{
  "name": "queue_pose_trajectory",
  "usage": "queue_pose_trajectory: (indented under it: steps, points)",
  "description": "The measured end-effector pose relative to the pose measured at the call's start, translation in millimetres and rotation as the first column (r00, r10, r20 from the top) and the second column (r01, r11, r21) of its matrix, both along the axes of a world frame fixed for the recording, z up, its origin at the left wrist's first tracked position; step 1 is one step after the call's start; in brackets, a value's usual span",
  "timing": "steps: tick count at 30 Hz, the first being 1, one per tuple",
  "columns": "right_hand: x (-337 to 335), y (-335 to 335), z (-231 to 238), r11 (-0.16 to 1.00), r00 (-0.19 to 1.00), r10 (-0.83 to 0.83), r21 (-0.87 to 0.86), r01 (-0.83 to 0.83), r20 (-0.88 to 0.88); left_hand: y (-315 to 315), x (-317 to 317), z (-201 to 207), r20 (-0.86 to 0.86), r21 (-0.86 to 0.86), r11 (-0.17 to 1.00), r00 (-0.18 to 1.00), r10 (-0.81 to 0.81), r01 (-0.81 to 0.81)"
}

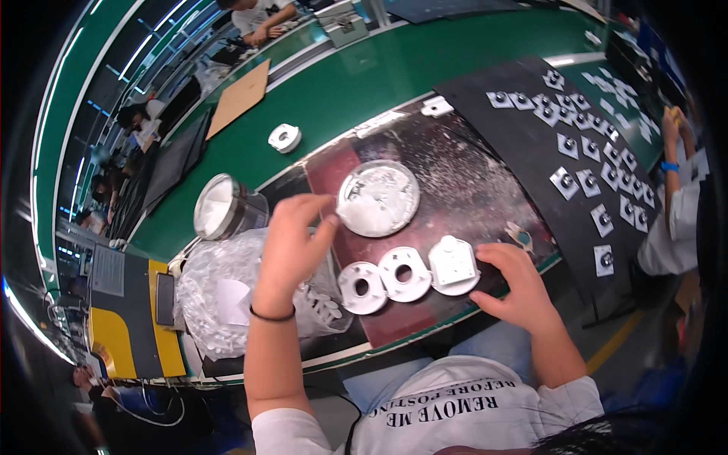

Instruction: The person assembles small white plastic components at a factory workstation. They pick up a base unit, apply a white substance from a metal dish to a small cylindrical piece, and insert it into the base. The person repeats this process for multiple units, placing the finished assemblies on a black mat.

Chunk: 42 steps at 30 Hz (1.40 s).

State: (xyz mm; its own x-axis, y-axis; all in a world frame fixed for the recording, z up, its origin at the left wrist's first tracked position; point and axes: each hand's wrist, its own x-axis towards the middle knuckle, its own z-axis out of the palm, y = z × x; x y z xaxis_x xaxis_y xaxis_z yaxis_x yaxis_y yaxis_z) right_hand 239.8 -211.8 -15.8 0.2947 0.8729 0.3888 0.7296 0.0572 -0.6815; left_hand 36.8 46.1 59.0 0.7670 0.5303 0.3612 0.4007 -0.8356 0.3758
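Note:
My left hand (297, 236) is at the left rim of a round shallow dish (388, 220) smeared with white paste. Its fingers are bent and the thumb stands apart from them, with nothing visible between. My right hand (523, 292) has thumb and forefinger spread beside a white round housing with a flat plate (455, 265) on it; whether they touch it I cannot tell. To the left of that housing lie two white round housings, a middle one (404, 290) and a left one (362, 303), each with a dark central hole.
A clear plastic bag of white parts (220, 311) and a tub of white paste (216, 208) stand left. Another white housing (284, 138) lies on the green table (334, 106). Several small parts cover a black board (523, 152) at right, near another person's hand (673, 125).

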Motion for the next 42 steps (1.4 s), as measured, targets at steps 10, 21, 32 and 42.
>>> queue_pose_trajectory:
  steps: [10,21,32,42]
  points:
    - [10,9,-13,0.993,0.985,0.078,0.075,-0.09,0.156,214,27,-37,-0.182,0.173,0.849,0.831,0.525,-0.499]
    - [14,12,-4,0.998,0.988,0.053,0.028,-0.057,0.145,235,40,-37,-0.399,0.02,0.786,0.716,0.573,-0.618]
    - [-1,20,15,0.991,0.981,0.113,-0.095,-0.099,0.159,67,-6,64,0.508,-0.794,0.333,0.856,-0.098,0.509]
    - [-10,28,20,0.977,0.994,0.083,-0.189,-0.094,-0.065,-21,-45,39,0.737,-0.672,0.232,0.666,0.116,0.703]
